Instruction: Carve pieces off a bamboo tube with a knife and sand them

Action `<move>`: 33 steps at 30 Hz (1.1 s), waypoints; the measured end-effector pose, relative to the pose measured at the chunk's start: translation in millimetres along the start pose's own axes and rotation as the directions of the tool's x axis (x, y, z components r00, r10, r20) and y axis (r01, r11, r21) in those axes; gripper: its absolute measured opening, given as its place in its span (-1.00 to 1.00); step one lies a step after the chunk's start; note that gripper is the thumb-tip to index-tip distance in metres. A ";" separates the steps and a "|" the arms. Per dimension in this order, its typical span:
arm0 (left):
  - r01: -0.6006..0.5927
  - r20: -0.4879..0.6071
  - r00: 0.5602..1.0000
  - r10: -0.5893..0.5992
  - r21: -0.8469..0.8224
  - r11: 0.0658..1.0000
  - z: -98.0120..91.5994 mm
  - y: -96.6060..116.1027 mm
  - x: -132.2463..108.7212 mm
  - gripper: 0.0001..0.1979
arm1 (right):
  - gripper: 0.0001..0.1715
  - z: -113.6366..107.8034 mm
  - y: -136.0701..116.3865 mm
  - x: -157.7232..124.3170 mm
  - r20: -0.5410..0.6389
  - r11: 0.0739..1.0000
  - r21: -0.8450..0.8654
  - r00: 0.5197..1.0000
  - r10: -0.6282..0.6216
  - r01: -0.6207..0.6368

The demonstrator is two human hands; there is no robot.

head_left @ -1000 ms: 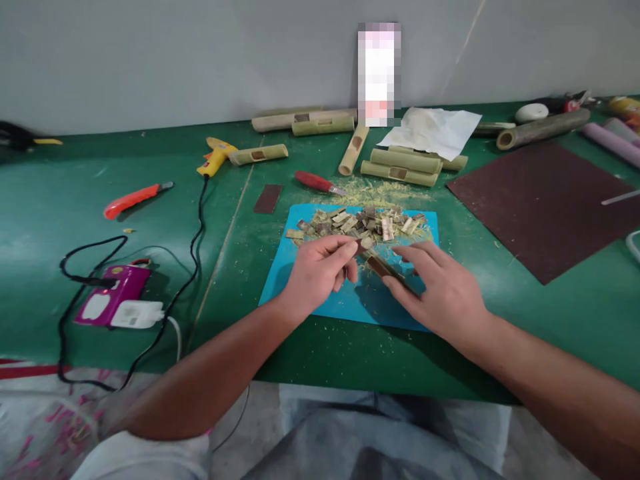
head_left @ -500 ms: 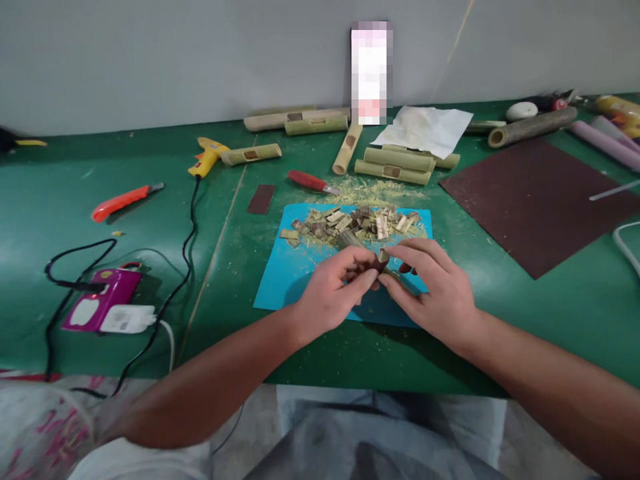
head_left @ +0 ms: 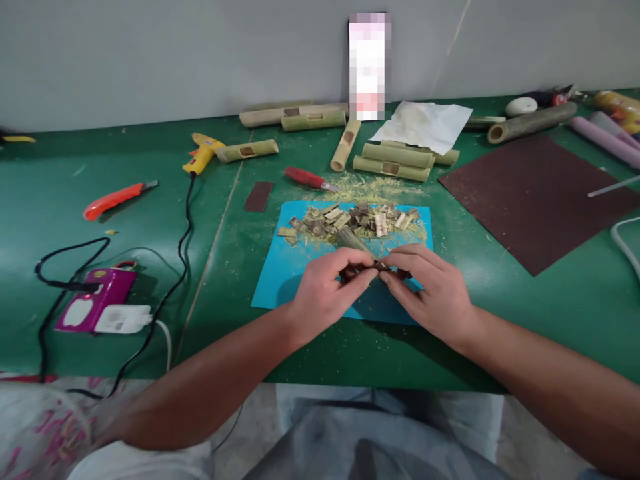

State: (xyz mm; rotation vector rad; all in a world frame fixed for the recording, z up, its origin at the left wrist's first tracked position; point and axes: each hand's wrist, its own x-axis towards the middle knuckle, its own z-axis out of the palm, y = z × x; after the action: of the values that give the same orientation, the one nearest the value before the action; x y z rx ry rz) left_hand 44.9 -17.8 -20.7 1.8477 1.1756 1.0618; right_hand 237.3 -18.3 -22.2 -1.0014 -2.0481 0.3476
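Over the front of a blue sheet (head_left: 280, 267), my two hands meet fingertip to fingertip. A small dark brown piece of sandpaper (head_left: 381, 266) is pinched between them. My left hand (head_left: 323, 287) is closed on its left side, and my right hand (head_left: 435, 287) grips the right side with thumb and fingertips. Under the fingers a greenish bamboo tube (head_left: 353, 240) slants up to the left; its near part is hidden by my hands. Bamboo chips and shavings (head_left: 363, 217) are heaped just beyond it.
Behind the chips lie a red-handled blade tool (head_left: 305, 177) and several notched bamboo tubes (head_left: 395, 163). Leftward are a yellow glue gun (head_left: 203, 153), an orange utility knife (head_left: 115, 200) and a purple power strip (head_left: 100, 300) with cables. A large brown sandpaper sheet (head_left: 535, 207) lies right.
The sandpaper piece, its pale curled edge raised before, is now lower and flatter between my fingertips. My right fingers have come closer to my left ones. The view has shifted slightly.
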 end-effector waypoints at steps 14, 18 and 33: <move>-0.023 0.078 0.997 0.021 0.029 0.999 -1.6 -1.0 -1.2 -0.97 | -0.88 -0.8 -1.1 -0.6 0.031 0.998 0.055 0.999 0.030 -0.032; -0.009 0.119 0.993 0.011 -0.023 1.000 -1.3 2.8 0.9 -0.98 | -0.88 -2.8 -2.5 0.6 0.030 0.993 0.118 1.000 0.006 -0.009; -0.027 -0.141 0.988 0.069 0.281 0.959 -30.1 -32.2 25.3 -0.92 | -0.64 -3.4 3.1 -1.0 0.120 0.967 -0.237 0.985 0.120 -0.089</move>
State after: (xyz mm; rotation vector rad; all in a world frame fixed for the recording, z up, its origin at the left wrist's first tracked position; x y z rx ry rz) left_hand 12.7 20.6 -29.0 2.0475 1.4365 1.1254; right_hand 241.9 -17.5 -22.3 -1.2612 -2.1979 0.2404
